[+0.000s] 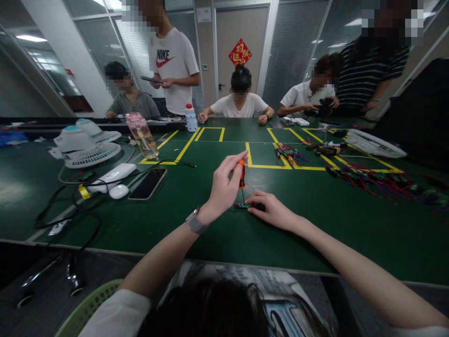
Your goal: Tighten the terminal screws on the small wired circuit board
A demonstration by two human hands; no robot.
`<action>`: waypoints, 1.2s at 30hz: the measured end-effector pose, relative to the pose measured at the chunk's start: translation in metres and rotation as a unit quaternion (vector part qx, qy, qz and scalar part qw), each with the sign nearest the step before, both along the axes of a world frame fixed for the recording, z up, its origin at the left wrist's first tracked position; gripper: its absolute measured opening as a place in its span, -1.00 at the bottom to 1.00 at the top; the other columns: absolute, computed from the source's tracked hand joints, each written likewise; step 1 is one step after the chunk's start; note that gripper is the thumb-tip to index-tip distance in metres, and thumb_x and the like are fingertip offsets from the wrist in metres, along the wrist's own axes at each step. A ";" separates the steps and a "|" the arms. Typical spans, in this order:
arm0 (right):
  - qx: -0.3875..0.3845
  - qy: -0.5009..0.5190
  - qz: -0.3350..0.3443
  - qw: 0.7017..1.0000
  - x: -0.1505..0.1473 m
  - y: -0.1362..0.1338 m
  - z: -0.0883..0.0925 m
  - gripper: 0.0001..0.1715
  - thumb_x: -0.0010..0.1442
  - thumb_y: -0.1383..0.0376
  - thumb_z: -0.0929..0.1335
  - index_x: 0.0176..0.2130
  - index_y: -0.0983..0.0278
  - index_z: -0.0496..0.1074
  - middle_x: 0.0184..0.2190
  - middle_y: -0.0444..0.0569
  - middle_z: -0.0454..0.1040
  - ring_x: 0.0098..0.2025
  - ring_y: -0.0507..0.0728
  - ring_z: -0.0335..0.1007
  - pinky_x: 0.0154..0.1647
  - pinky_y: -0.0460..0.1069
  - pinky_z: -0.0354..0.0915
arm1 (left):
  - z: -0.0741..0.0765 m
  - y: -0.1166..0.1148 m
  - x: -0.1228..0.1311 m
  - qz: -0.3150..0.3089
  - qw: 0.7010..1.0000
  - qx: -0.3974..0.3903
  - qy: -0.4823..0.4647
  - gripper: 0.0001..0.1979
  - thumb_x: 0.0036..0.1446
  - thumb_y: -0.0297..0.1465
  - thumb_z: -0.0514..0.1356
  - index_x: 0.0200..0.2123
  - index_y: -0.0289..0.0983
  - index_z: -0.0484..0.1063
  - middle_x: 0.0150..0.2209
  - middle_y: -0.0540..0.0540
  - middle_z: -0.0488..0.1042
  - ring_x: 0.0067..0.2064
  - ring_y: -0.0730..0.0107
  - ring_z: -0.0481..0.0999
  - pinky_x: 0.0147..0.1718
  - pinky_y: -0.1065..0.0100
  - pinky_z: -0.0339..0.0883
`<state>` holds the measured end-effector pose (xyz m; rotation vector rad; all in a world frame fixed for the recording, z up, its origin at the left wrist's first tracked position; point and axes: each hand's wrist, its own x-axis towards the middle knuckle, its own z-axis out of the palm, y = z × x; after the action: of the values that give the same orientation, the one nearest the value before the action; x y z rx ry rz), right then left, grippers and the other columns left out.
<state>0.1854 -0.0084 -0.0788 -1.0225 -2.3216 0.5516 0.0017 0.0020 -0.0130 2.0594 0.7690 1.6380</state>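
Left hand (226, 182) up top, fingers curled round the orange-and-black screwdriver (242, 180), standing it upright, tip down at the small circuit board (242, 205); right hand (273, 210) low, fingers pinning that board against the green counter (315, 201), presumably so it can't twist

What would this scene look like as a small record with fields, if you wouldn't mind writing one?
Surface: green table marked with yellow tape
Left hand: grips a screwdriver, handle up, shaft pointing down at the board
Right hand: fingers at the right end of a small circuit board
Left side: phone lying flat; pink-topped bottle standing farther back
Right side: bundled colored wires
Unclear: whether the screwdriver tip sits in a screw
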 end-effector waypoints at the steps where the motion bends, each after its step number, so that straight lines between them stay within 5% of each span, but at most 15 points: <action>1: 0.000 -0.001 0.000 1.000 0.000 0.000 0.000 -0.82 0.21 0.38 0.35 -0.18 0.31 0.52 -0.29 0.00 0.42 -0.32 0.09 0.40 -0.25 -0.01 0.35 | 0.000 0.000 0.000 -0.005 1.000 -0.004 -0.009 -0.68 0.32 -0.43 0.01 0.07 -0.19 0.41 -0.08 -0.12 0.45 -0.08 0.39 0.47 -0.09 0.35 0.36; 7: 0.004 0.003 0.002 1.000 0.000 0.000 0.001 -0.82 0.21 0.36 0.35 -0.18 0.30 0.53 -0.30 0.00 0.42 -0.32 0.09 0.40 -0.26 0.00 0.36 | 0.002 -0.002 0.000 0.041 0.999 0.017 0.016 -0.78 0.21 -0.39 0.18 -0.08 -0.18 0.51 -0.23 -0.06 0.39 -0.23 0.44 0.43 -0.18 0.37 0.37; 11: 0.001 0.005 0.005 1.000 0.001 0.000 0.000 -0.81 0.21 0.36 0.35 -0.16 0.31 0.53 -0.28 0.01 0.43 -0.31 0.09 0.41 -0.25 0.00 0.37 | -0.001 0.001 0.000 -0.028 0.999 -0.025 -0.001 -0.65 0.32 -0.40 0.00 0.12 -0.17 0.37 -0.04 -0.12 0.44 -0.09 0.39 0.47 -0.09 0.32 0.39; 14: 0.000 0.002 0.004 1.000 0.000 0.000 0.001 -0.81 0.21 0.37 0.35 -0.16 0.31 0.53 -0.28 0.01 0.43 -0.30 0.10 0.41 -0.24 0.00 0.37 | -0.003 0.002 0.002 -0.069 0.995 -0.062 -0.038 -0.63 0.34 -0.39 -0.02 0.17 -0.22 0.32 -0.03 -0.15 0.48 -0.16 0.41 0.52 -0.18 0.35 0.43; 20: 0.003 0.000 0.001 1.000 0.000 0.000 0.000 -0.81 0.20 0.38 0.35 -0.17 0.30 0.53 -0.29 0.00 0.43 -0.31 0.10 0.40 -0.25 0.00 0.36 | 0.000 -0.001 0.001 0.039 0.999 0.003 0.011 -0.78 0.19 -0.35 0.21 -0.08 -0.18 0.52 -0.23 -0.06 0.39 -0.22 0.43 0.43 -0.17 0.37 0.39; 25: 0.003 0.001 0.003 1.000 0.001 0.001 -0.001 -0.80 0.20 0.37 0.35 -0.16 0.29 0.53 -0.28 0.01 0.43 -0.31 0.09 0.40 -0.24 0.00 0.36 | -0.001 0.001 0.001 -0.018 1.000 -0.015 -0.004 -0.67 0.33 -0.42 0.00 0.09 -0.17 0.40 -0.04 -0.13 0.42 -0.06 0.39 0.46 -0.07 0.34 0.37; 27: 0.002 0.000 0.003 1.000 0.001 0.001 -0.001 -0.80 0.20 0.37 0.35 -0.16 0.29 0.53 -0.28 0.00 0.43 -0.31 0.10 0.40 -0.24 0.00 0.36 | -0.001 0.001 0.002 -0.029 0.999 -0.026 -0.015 -0.67 0.31 -0.41 0.04 0.10 -0.19 0.38 -0.08 -0.12 0.46 -0.11 0.40 0.48 -0.13 0.36 0.38; 31: 0.004 -0.001 0.001 1.000 0.001 0.000 0.000 -0.81 0.20 0.37 0.35 -0.16 0.29 0.53 -0.28 0.00 0.43 -0.30 0.10 0.40 -0.23 0.00 0.35 | 0.000 0.000 0.000 0.043 0.999 0.014 0.007 -0.78 0.15 -0.35 0.25 -0.11 -0.21 0.53 -0.24 -0.06 0.38 -0.22 0.43 0.42 -0.16 0.37 0.37; 36: 0.004 -0.007 0.001 1.000 0.000 0.000 0.001 -0.81 0.21 0.37 0.34 -0.16 0.30 0.53 -0.29 0.00 0.43 -0.30 0.10 0.40 -0.24 0.00 0.35 | -0.002 0.003 -0.001 -0.015 0.999 -0.028 -0.006 -0.65 0.30 -0.38 0.03 0.11 -0.20 0.38 -0.05 -0.14 0.40 -0.11 0.39 0.47 -0.13 0.36 0.39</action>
<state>0.1855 -0.0083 -0.0782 -1.0235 -2.3352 0.5366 0.0010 0.0051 -0.0147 2.0106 0.7671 1.5945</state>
